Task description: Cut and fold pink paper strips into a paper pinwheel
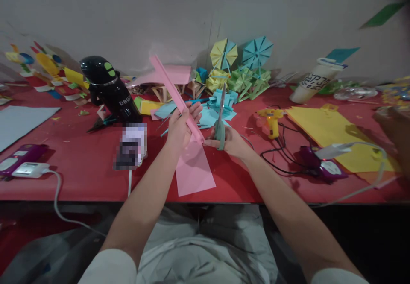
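My left hand (182, 126) is closed on a long folded strip of pink paper (169, 88), which slants up and away to the left. Scissors (220, 124) with green handles sit in my right hand (235, 142), their blades pointing upward. The fingertips of that hand are at the strip's lower end. Beneath both hands a flat sheet of pink paper (195, 171) lies on the red table (230, 185). Just beyond are cut pieces of blue paper (208, 117).
Folded paper umbrellas (258, 52) stand by the wall. A black bottle (112, 89) and a phone (130, 146) are left. To the right are a yellow glue gun (271, 121), yellow paper (333, 134), a purple power strip (323, 166) with cables and a cup (314, 81).
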`<state>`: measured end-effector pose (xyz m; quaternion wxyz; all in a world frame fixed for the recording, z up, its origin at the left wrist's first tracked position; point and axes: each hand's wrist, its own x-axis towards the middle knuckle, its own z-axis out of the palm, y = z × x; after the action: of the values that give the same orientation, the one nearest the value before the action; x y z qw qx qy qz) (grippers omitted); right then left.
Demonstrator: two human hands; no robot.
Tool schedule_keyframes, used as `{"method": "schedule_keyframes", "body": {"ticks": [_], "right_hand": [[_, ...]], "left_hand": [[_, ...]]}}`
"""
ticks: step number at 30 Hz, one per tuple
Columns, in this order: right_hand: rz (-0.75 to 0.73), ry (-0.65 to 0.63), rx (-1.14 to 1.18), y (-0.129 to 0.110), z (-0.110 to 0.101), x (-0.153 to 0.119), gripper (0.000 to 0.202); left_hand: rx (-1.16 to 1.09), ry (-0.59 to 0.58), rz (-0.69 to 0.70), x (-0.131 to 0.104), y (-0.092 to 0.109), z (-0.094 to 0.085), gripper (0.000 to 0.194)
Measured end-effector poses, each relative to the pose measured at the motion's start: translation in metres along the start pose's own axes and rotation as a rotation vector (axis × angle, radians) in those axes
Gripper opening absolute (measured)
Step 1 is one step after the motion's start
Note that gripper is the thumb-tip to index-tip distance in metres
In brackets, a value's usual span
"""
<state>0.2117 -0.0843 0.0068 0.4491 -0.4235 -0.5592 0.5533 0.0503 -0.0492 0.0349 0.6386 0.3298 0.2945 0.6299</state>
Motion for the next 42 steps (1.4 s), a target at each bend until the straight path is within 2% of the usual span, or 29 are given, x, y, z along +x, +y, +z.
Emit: {"method": "schedule_keyframes", "body": {"ticks": [5,9,14,20,25,29,31,34,36,39,42], "right_hand": [[-0.015,0.026,-0.002,0.002,0.000,0.002,0.058],[-0.039,0.053,-0.012,0.002,0.002,0.003,0.057],[-0.077,0.171,-0.011,0.002,0.001,0.005,0.056],[-0.156,0.312,0.010,0.002,-0.007,0.006,0.050],[-0.172,0.302,0.021,0.002,-0.006,0.007,0.051],[-0.184,0.315,0.013,0.003,-0.005,0.007,0.049],[-0.202,0.354,0.020,0.004,-0.007,0.008,0.048],[-0.212,0.403,0.045,0.004,-0.011,0.010,0.048],[-0.206,0.413,0.061,0.003,-0.013,0.009,0.048],[-0.170,0.384,0.089,0.001,-0.014,0.007,0.049],[-0.137,0.336,0.103,-0.002,-0.012,0.006,0.052]], "left_hand": [[0.009,-0.026,0.012,0.000,-0.001,0.001,0.016],[0.051,-0.093,-0.008,-0.002,-0.007,0.004,0.019],[0.251,-0.187,-0.024,-0.001,-0.020,0.000,0.026],[0.648,-0.280,0.190,0.002,-0.028,-0.009,0.019],[0.765,-0.321,0.230,-0.001,-0.025,-0.007,0.013],[0.925,-0.290,0.287,-0.005,-0.021,-0.005,0.020],[0.977,-0.274,0.272,-0.006,-0.019,-0.006,0.023],[1.011,-0.248,0.224,-0.005,-0.018,-0.008,0.018],[1.030,-0.204,0.277,-0.004,-0.019,-0.010,0.009],[0.986,-0.103,0.390,-0.001,-0.022,-0.014,0.030],[0.879,-0.041,0.371,0.002,-0.024,-0.018,0.049]]}}
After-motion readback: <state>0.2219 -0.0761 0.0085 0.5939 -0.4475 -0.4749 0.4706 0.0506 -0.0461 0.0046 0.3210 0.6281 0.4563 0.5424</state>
